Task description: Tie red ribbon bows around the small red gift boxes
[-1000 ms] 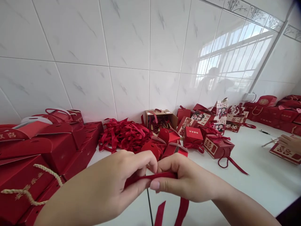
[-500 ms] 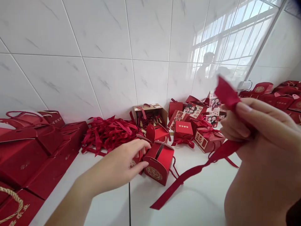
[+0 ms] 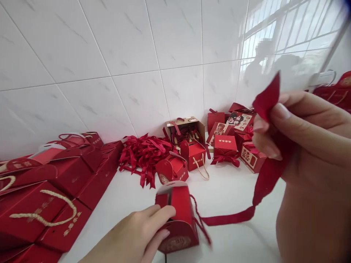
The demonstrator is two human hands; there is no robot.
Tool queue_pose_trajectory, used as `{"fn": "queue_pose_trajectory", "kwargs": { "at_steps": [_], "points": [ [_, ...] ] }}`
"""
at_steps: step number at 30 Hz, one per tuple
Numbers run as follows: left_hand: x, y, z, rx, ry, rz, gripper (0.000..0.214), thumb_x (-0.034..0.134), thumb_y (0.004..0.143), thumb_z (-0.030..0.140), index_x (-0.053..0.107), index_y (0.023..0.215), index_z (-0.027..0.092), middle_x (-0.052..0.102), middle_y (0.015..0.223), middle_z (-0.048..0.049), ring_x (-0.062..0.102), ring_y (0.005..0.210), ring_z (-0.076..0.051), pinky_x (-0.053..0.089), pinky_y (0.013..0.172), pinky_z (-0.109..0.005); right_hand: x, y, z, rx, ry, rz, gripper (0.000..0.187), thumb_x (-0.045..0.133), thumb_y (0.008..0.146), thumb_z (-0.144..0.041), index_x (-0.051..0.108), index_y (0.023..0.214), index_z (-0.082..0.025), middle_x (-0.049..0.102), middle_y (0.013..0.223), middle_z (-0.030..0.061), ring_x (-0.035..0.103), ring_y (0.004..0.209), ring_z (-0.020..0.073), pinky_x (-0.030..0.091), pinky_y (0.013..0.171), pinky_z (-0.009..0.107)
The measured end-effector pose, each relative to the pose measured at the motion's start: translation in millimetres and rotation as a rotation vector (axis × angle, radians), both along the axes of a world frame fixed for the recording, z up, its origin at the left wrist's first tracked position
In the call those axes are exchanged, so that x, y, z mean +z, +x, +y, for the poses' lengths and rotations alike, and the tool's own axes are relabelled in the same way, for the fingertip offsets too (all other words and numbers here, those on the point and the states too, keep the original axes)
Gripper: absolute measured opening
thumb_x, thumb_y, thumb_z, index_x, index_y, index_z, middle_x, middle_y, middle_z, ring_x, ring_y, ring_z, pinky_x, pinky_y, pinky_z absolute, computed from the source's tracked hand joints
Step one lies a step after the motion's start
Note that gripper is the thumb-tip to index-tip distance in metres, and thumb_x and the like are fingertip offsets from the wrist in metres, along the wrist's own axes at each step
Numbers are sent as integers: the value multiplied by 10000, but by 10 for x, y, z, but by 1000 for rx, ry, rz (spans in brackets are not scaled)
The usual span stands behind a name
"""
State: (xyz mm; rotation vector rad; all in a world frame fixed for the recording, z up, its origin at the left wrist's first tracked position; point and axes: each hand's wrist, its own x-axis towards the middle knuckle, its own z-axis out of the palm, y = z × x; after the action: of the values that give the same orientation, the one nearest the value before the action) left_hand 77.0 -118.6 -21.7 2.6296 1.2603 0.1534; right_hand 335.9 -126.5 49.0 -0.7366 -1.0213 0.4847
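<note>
A red gift box (image 3: 182, 208) with a rounded gold-patterned end and a dark red cord handle stands at the table's near middle. My left hand (image 3: 149, 226) grips its left side, fingers over the top and thumb against the rounded end. Raised on the right, my right hand (image 3: 298, 135) pinches a dark red ribbon (image 3: 270, 179) between thumb and fingers. One ribbon end sticks up above the fingertips; the long tail hangs and runs left, reaching the cord side of the box. Part of the ribbon is hidden inside the hand.
A heap of red ribbons (image 3: 145, 151) lies toward the wall, beside an open brown carton (image 3: 201, 133). Two small red boxes (image 3: 194, 153) stand before it. Decorated boxes (image 3: 225, 145) cluster at the back right. Stacked red boxes (image 3: 68, 179) line the left side.
My left hand has closed on the gift box and brought it nearer, away from the other small boxes. My right hand still holds the ribbon. The view has shifted.
</note>
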Motion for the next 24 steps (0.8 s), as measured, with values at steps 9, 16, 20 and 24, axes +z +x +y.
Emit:
{"fn": "queue_pose_trajectory", "kwargs": {
  "at_steps": [9,16,20,24],
  "points": [
    [-213,-161,-114,315,226,-295,400,434,926,284,323,1309,256,575,691,48,609,631,-136,506,658,-234,-201,17,338,630,-193,-287,122,683,805,-243,588,873,-208,591,686,-20,536,576,74,413,489,172],
    [-499,-264,-459,456,573,-505,371,547,875,193,425,1217,265,575,1016,-48,572,1007,-195,446,946,-366,-432,-329,563,1045,-423,-735,73,557,867,-225,594,890,-166,609,773,12,579,660,101,485,617,231],
    [-496,-334,-499,544,661,-430,366,555,869,198,478,1214,292,492,1234,-74,463,1212,-253,393,1036,-447,-577,-430,660,1119,-460,-932,153,551,865,-233,655,959,-172,651,826,29,589,734,121,479,657,241],
    [-558,-362,-391,705,368,-373,384,499,908,355,521,1288,304,425,1396,-83,416,1314,-280,446,1027,-463,-650,-454,729,1203,-468,-1011,179,578,863,-279,683,967,-179,690,915,37,626,824,133,492,730,247]
  ]
}}
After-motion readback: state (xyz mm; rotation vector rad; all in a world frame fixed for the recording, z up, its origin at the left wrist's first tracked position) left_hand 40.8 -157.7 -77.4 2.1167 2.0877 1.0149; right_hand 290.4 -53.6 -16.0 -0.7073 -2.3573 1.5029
